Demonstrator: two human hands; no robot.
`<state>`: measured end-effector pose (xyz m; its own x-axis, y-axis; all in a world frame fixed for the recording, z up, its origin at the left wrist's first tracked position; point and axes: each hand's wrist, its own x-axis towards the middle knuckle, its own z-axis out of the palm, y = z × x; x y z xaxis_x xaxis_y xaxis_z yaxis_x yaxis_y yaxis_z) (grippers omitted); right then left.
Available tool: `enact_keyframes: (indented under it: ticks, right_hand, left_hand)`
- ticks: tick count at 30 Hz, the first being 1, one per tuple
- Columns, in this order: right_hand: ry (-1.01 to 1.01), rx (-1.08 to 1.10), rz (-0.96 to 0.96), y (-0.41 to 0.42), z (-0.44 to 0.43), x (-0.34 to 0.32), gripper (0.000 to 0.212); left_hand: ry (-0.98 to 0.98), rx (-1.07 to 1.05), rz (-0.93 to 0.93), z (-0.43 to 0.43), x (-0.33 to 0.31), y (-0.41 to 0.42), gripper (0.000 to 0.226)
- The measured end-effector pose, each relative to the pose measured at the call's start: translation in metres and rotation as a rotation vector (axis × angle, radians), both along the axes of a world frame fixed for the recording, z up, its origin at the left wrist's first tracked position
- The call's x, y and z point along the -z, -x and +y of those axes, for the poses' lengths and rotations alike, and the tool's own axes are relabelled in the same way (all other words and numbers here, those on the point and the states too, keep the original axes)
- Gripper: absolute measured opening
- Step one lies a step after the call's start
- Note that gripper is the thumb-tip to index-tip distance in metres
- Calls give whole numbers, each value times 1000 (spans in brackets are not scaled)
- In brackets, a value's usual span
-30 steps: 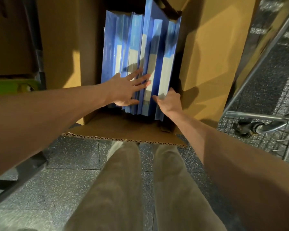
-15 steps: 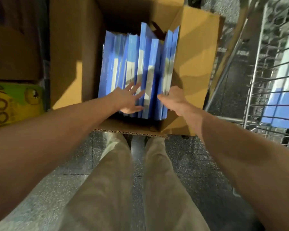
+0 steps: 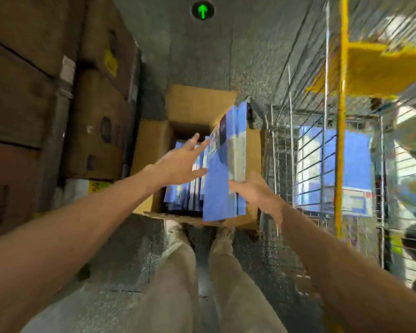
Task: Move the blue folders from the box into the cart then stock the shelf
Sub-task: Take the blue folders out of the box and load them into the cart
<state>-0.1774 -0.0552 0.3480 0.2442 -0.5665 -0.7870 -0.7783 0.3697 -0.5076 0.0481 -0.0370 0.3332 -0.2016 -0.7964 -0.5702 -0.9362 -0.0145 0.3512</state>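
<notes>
An open cardboard box (image 3: 151, 140) stands on the floor in front of my feet, with several blue folders (image 3: 185, 195) upright inside. My right hand (image 3: 252, 188) grips a small stack of blue folders (image 3: 226, 164) lifted partly out of the box at its right side. My left hand (image 3: 180, 164) is spread flat with straight fingers against the left face of that raised stack. A wire cart (image 3: 322, 164) stands to the right, with more blue folders (image 3: 346, 164) lying inside it.
Stacked brown cartons (image 3: 58, 92) on shelving line the left side. A yellow post (image 3: 340, 116) and yellow panel belong to the cart. A green arrow light (image 3: 202, 10) glows on the speckled floor ahead. My legs stand below the box.
The stack at the right of the box has risen out of it in my right hand. My left hand moved up along it. The view has pulled back and tilted upward.
</notes>
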Motion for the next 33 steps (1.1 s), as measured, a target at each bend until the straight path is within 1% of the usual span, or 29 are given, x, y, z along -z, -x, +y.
enact_keyframes:
  ticks: [1, 3, 6, 7, 9, 11, 13, 14, 16, 17, 18, 19, 20, 22, 25, 29, 31, 33]
  right_hand:
    - [39, -24, -6, 2, -4, -26, 25]
    - [124, -100, -56, 5, -11, -70, 32]
    - [164, -208, -137, 14, -24, -135, 22]
    - [177, -258, -149, 16, -29, -160, 22]
    - [203, -363, -110, 23, -37, -198, 22]
    - [233, -432, -89, 29, -39, -235, 24]
    - [253, -469, -97, 32, -36, -269, 40]
    - [263, -497, -93, 33, -30, -290, 44]
    - [283, -584, -84, 33, -17, -327, 29]
    - [300, -622, -72, 34, -11, -340, 24]
    - [327, -656, -65, 35, -2, -352, 23]
    - [343, -685, -55, 36, 6, -359, 22]
    - [357, -704, -39, 37, 18, -368, 20]
    - [367, -735, -7, 35, 41, -380, 18]
    - [380, -780, 66, 28, 79, -399, 15]
    - [455, -854, 215, 17, 126, -430, 22]
    - [588, -870, 254, 17, 132, -444, 21]
    - [807, -877, 275, 19, 144, -456, 23]
  left_hand:
    - [72, -4, -11, -2, -25, 2, 94]
    - [248, 24, -32, -6, -68, 5, 108]
    - [481, 59, -78, -14, -129, 11, 133]
    - [537, 74, -125, -17, -155, 14, 141]
    - [635, 140, -182, -25, -201, 22, 153]
    - [708, 226, -218, -31, -241, 28, 156]
    - [746, 301, -211, -32, -275, 35, 151]
    - [738, 324, -157, -29, -292, 40, 147]
    - [667, 339, 18, -20, -317, 47, 134]
    - [664, 353, 79, -14, -324, 48, 122]
    - [702, 380, 90, -4, -334, 50, 104]
    - [755, 399, 64, 5, -341, 50, 85]
    - [797, 401, 46, 18, -347, 51, 74]
    - [842, 391, 50, 42, -353, 50, 73]
    - [886, 394, 122, 83, -356, 46, 73]
    - [901, 323, 202, 144, -366, 36, 67]
    - [890, 222, 229, 159, -366, 34, 64]
    - [896, 151, 261, 177, -369, 32, 60]
